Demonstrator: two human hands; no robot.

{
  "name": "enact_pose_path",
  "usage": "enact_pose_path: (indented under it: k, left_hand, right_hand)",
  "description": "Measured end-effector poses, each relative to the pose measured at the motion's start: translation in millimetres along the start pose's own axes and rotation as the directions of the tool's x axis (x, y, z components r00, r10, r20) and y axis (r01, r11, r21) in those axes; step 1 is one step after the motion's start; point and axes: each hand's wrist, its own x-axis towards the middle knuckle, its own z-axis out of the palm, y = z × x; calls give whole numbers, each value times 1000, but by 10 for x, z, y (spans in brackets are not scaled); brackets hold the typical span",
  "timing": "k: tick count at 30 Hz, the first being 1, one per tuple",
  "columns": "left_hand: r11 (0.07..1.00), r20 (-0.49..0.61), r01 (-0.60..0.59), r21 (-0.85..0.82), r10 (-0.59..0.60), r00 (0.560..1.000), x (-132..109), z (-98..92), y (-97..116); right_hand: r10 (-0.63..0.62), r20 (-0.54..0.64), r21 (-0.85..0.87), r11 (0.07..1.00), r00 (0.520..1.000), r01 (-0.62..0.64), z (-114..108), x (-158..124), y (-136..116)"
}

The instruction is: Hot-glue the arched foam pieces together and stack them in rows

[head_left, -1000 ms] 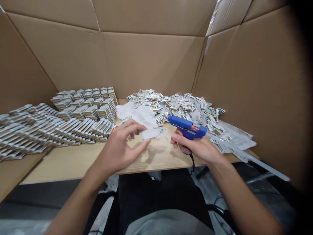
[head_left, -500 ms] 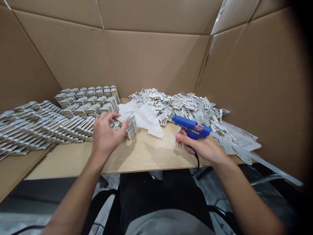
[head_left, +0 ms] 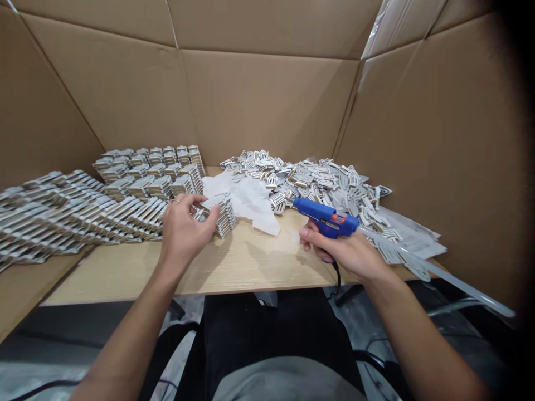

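Head view: half-curled left hand (head_left: 184, 228) touches a stack of flat grey-white pieces (head_left: 226, 218) on the pale wooden table (head_left: 246, 270), grip unclear; right hand (head_left: 345, 253) wraps a blue plastic glue gun (head_left: 315, 211). Sideways nudging could topple the stack.

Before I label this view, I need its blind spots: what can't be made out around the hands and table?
In the head view:
Blue glue gun: lettering too small to read; trigger hidden by the right hand.
Small stack: left side hidden behind the left hand.
Leaning rows of pieces: cut off by the picture's left edge.
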Motion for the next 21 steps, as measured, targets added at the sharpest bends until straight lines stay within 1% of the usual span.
enact_pose_path:
  k: [4,10,17,21]
  left_hand:
    - [999,1,48,-11,-48,999,-15,15,0]
    - [990,15,105,-89,-104,994,-42,35,23]
    - [988,67,144,-53,-141,988,-68,18,74]
    - [989,101,149,-15,-147,984,-70,-2,77]
  right_hand:
    - [4,6,-13,1000,1000,-4,-2,7,2]
    - [16,-2,-48,999,1000,-16,-17,10,24]
    - [39,-12,-42,998,999,-39,-15,11,47]
    - [22,3,-22,1000,1000,-22,-14,12,37]
